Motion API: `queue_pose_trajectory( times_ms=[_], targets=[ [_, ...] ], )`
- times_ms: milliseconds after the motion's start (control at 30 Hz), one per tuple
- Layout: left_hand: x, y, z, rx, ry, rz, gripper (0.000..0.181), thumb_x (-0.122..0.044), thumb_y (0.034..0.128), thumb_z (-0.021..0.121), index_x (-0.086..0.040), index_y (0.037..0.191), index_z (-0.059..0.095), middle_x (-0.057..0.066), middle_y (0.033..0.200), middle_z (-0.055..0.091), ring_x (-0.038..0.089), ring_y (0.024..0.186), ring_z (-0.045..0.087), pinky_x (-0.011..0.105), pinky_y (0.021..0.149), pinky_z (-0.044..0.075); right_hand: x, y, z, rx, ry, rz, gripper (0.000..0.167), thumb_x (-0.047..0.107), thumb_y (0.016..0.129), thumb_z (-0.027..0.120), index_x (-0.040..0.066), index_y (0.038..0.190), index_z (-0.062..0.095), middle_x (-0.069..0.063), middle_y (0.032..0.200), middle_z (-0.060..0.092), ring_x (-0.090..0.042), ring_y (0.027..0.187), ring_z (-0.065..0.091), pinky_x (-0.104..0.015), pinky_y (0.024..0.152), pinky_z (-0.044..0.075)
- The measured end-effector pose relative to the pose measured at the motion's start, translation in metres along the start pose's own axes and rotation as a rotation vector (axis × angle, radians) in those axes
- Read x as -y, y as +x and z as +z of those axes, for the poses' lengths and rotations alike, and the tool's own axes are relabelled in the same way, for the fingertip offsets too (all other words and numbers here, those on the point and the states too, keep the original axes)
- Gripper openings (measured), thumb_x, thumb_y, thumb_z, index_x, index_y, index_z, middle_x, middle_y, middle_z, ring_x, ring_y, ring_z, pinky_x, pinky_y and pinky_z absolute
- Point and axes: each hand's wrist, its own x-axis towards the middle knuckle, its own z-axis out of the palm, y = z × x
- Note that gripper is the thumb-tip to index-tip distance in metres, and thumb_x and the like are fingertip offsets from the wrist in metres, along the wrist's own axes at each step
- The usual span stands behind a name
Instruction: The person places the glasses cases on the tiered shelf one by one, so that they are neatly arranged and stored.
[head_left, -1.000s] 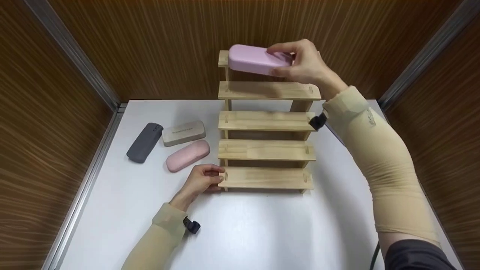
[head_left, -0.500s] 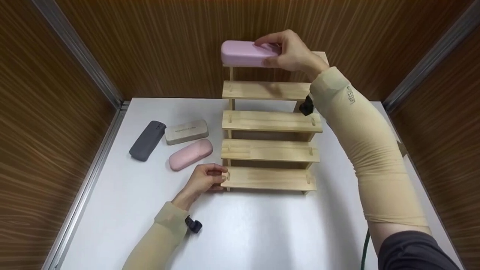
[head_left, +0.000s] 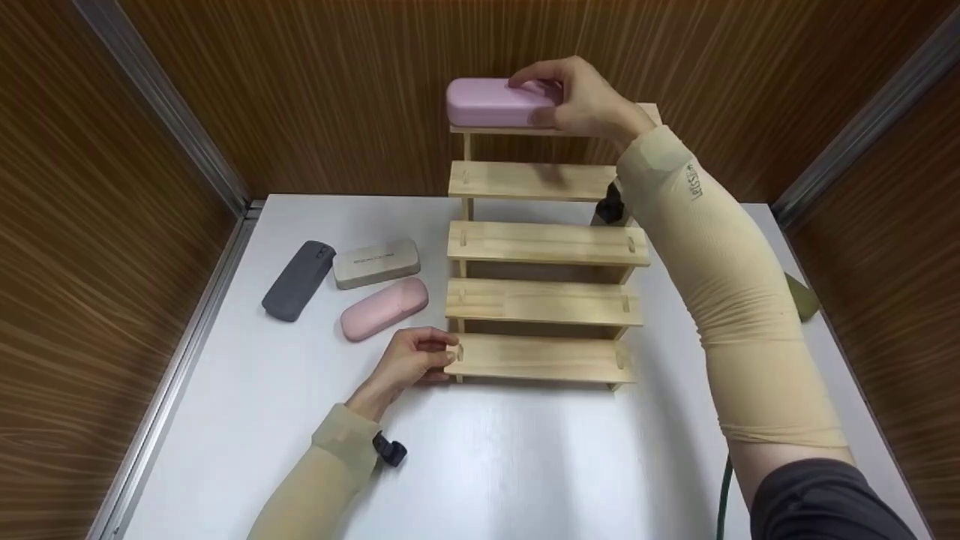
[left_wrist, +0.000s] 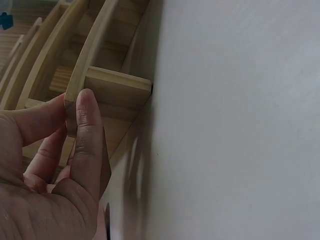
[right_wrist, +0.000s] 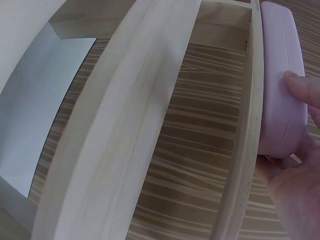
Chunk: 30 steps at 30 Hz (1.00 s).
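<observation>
Down and slightly left it's come: the lilac case point(head_left: 487, 103), held above the far top shelf point(head_left: 649, 112) a second ago, now sits on it, its left end about level with the board's edge! Right hand point(head_left: 585, 101) pinches its right part, thumb near, fingers far, with board running on rightward. Left hand point(head_left: 409, 360), thumb and fingers pinching, has the left edge of the nearest shelf point(head_left: 540, 356). Just left, across a narrow gap of table point(head_left: 480, 465), lies the pink case point(head_left: 384, 309); the grey case point(head_left: 298, 281) is farther left.
</observation>
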Motion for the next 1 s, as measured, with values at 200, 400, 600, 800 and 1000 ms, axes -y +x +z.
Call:
queue_pose_trajectory(
  times_ms=[200, 400, 600, 800, 1000],
  targets=[
    [0.001, 0.000, -0.001, -0.014, -0.006, 0.000, 0.024, 0.003, 0.0978, 0.079, 0.002, 0.122, 0.079, 0.000, 0.103, 0.082, 0.009, 0.081, 0.074, 0.027, 0.071, 0.071, 0.002, -0.003, 0.003, -0.015, -0.003, -0.024, 0.061, -0.003, 0.093, 0.074, 0.018, 0.150, 0.073, -0.012, 0.157, 0.068, -0.021, 0.132, 0.060, -0.030, 0.116, 0.047],
    [0.000, 0.001, -0.004, -0.016, -0.012, -0.016, 0.027, 0.003, 0.0982, 0.080, 0.004, 0.125, 0.077, -0.001, 0.102, 0.079, 0.008, 0.079, 0.074, 0.026, 0.072, 0.071, -0.004, -0.007, 0.004, -0.057, 0.023, -0.058, 0.060, -0.002, 0.092, 0.077, 0.015, 0.149, 0.073, -0.009, 0.166, 0.062, -0.026, 0.144, 0.058, -0.036, 0.125, 0.047],
    [0.002, 0.001, -0.007, -0.021, -0.007, -0.007, 0.025, 0.003, 0.0978, 0.080, 0.003, 0.123, 0.078, 0.001, 0.103, 0.080, 0.009, 0.081, 0.075, 0.026, 0.072, 0.071, -0.012, -0.022, -0.003, -0.117, 0.071, -0.081, 0.055, 0.005, 0.094, 0.083, 0.010, 0.148, 0.073, -0.010, 0.166, 0.061, -0.027, 0.147, 0.059, -0.037, 0.131, 0.044],
    [0.002, 0.000, -0.010, -0.027, -0.007, -0.012, 0.027, 0.003, 0.0976, 0.079, 0.004, 0.125, 0.077, -0.001, 0.102, 0.080, 0.009, 0.084, 0.075, 0.027, 0.073, 0.071, -0.020, -0.042, -0.015, -0.154, 0.088, -0.098, 0.051, 0.011, 0.096, 0.083, 0.008, 0.146, 0.073, -0.013, 0.168, 0.059, -0.033, 0.163, 0.048, -0.050, 0.144, 0.030],
    [0.003, 0.003, -0.012, -0.019, 0.007, -0.017, 0.029, 0.002, 0.0978, 0.080, 0.005, 0.127, 0.077, 0.001, 0.106, 0.079, 0.009, 0.087, 0.073, 0.027, 0.074, 0.071, -0.031, -0.071, -0.024, -0.187, 0.076, -0.082, 0.054, 0.010, 0.094, 0.084, 0.008, 0.147, 0.073, -0.014, 0.168, 0.059, -0.035, 0.160, 0.052, -0.060, 0.136, 0.042]
  ],
)
